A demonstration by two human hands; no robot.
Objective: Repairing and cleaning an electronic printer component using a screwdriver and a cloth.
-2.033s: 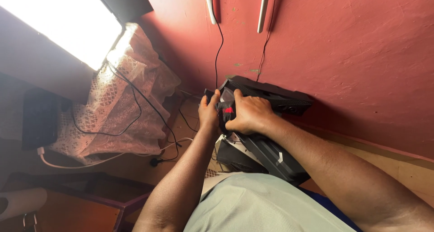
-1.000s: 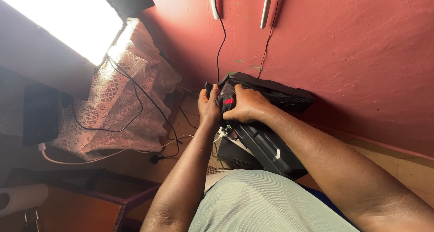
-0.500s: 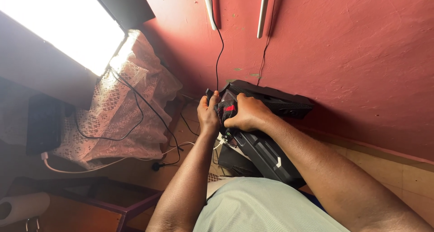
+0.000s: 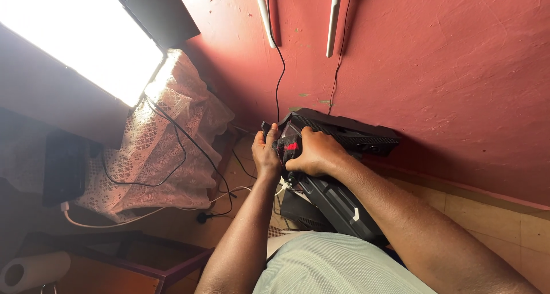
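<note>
A black bag (image 4: 344,134) stands on the floor against a red wall, with a second black padded part (image 4: 338,205) running toward my lap. My left hand (image 4: 266,153) grips the bag's left end, fingers curled over its edge. My right hand (image 4: 314,153) is closed on the bag's top beside a small red patch (image 4: 291,147). Both hands sit close together on the bag. What lies under my right palm is hidden.
Two white cables (image 4: 332,19) and a black cord (image 4: 279,70) hang down the red wall (image 4: 447,59). A lace-covered object (image 4: 166,151) with black and white cables sits left. A bright window (image 4: 69,42), dark wooden furniture (image 4: 114,259) and a paper roll (image 4: 31,271) lie further left.
The view has shifted slightly. My hands stay on the black bag in nearly the same grip.
</note>
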